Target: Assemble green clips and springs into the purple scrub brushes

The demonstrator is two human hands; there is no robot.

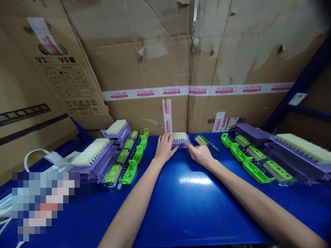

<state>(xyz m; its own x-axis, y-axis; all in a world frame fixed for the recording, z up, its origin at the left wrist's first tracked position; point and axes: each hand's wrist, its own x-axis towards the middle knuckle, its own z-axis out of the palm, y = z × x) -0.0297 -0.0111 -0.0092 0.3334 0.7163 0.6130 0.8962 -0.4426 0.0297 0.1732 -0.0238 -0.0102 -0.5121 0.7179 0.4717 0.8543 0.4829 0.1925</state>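
Observation:
At the far middle of the blue table lies a purple plastic piece (176, 145) topped with a cream ridged block (180, 137). My left hand (164, 146) lies over its left end, fingers across the top and thumb along the near side. My right hand (202, 155) is at the right end, its index finger and thumb side against the purple edge and the other fingers curled. The left fingertips are partly hidden by the block. Just beyond my right hand are a clear and green cartridge-like part (200, 140) and a thin dark pen-like tool (212, 144).
Purple pieces with cream blocks (91, 151) and green curved parts (129, 172) stand in rows on the left. Similar purple pieces (287, 155) and green parts (256, 170) line the right. Cardboard (144, 69) walls the back. White cables (33, 151) lie far left.

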